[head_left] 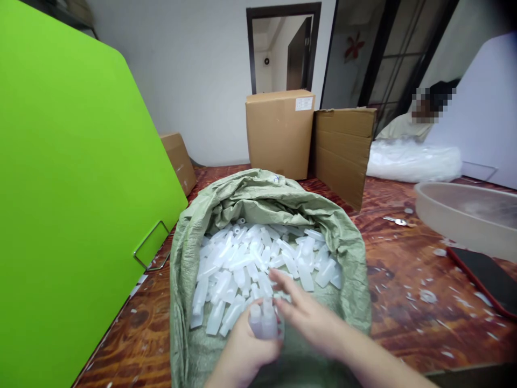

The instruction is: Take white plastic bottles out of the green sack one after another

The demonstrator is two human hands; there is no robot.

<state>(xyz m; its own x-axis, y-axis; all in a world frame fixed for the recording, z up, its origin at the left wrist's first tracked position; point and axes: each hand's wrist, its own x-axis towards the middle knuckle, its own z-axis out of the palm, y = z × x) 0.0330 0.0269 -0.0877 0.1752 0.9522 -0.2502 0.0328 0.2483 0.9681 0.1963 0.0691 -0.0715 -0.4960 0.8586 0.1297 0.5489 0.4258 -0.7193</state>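
My left hand [253, 347] is wrapped around a small bunch of translucent plastic bottles [264, 319], their narrow necks pointing up. Just to the right of them is my right hand [309, 318], its fingers stretched out and apart. Those fingertips come close to the held bottles; whether they touch is hard to tell. Both hands are over the front of an open green woven sack [355, 269] with its rim rolled down. Inside the sack lies a loose heap of similar translucent bottles [250, 253].
At the left stands a bright green panel [81, 178] with a wire handle. Cardboard boxes [280, 137] stand behind the sack. To the right are a round translucent tub [464, 215], a phone [488, 280], keys [398, 221] and white scraps. Farther back, a person sits beside plastic wrap [412, 160].
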